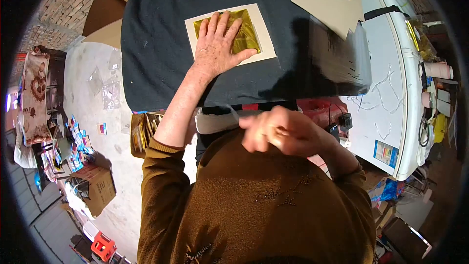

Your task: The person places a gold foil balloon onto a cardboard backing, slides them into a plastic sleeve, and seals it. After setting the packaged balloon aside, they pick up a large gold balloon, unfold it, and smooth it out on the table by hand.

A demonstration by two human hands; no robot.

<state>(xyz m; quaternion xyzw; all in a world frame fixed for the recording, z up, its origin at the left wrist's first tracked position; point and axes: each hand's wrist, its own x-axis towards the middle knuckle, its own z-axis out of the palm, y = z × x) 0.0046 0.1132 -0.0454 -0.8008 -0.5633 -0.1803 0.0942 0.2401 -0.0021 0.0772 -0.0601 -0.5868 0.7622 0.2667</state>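
Observation:
My left hand lies flat, fingers spread, on a gold foil sheet that rests on a cream card. The card sits on a black cloth-covered board in front of me. My right hand is drawn back close to my chest, fingers curled in a loose fist and blurred; a thin pale strip seems to stick out of it, but I cannot tell for sure. My brown sleeves and front fill the lower part of the view.
A second tan card with gold foil lies at the board's far right. A white table with scissors and rolls is on the right. Cardboard boxes and packets litter the concrete floor on the left.

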